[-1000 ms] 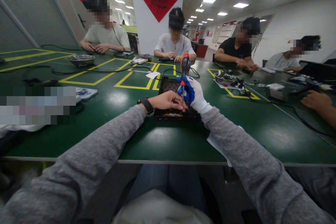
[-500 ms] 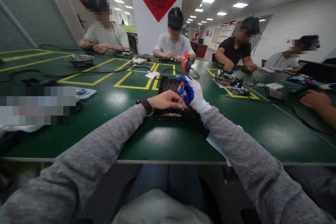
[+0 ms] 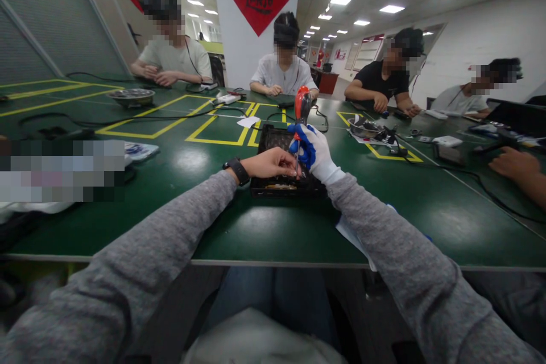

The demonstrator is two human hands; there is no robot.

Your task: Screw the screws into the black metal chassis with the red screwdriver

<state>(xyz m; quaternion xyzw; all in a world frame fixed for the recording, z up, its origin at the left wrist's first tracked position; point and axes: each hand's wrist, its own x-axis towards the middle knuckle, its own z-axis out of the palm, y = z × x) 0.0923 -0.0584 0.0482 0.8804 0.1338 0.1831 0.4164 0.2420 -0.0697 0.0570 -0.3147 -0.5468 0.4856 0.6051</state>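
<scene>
My right hand, in a white glove with blue-coated fingers, is closed around a screwdriver with a red and black handle. The screwdriver stands nearly upright, its shaft pointing down into a black open box-like case. My bare left hand has a black watch on the wrist. Its fingertips are pinched together beside the lower end of the shaft, over the case; what they hold is hidden. A thin brownish strip shows inside the case near its front wall. The screwdriver's tip cannot be made out.
A metal bowl stands far left on the green table. A white paper scrap lies behind the case, and a pale cloth under my right forearm. Cables cross the right side. Several people sit around the table.
My hands, the screwdriver and the case hold almost the same place; the view has shifted very slightly. Across the table, a person's hand has come away from a dark object.
</scene>
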